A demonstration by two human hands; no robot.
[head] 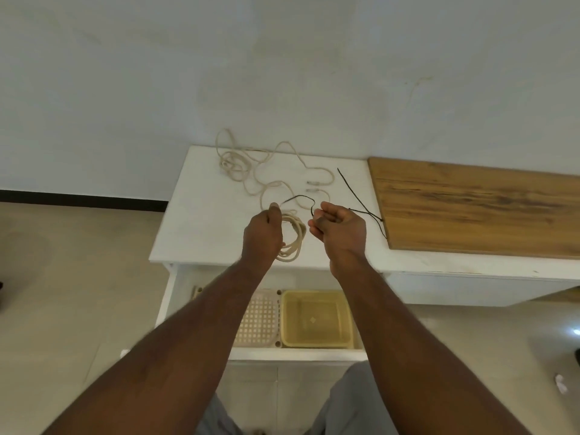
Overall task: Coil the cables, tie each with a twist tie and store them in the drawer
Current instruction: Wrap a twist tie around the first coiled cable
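My left hand [263, 233] grips a coiled cream cable [295, 238] above the white cabinet top [201, 221]. A thin black twist tie [302, 199] arcs from my left thumb to my right hand [340, 229], which pinches its other end. More cream cable [251, 166] lies loose and tangled at the back of the top, its plugs [314, 186] near the middle. Two more black ties [361, 199] lie to the right. Below my arms the drawer [175, 287] stands open.
In the drawer sit a yellow plastic tub [315, 318] and a cream perforated basket [260, 321]. A wooden board [470, 205] covers the surface to the right. The wall stands right behind the cabinet; tiled floor lies to the left.
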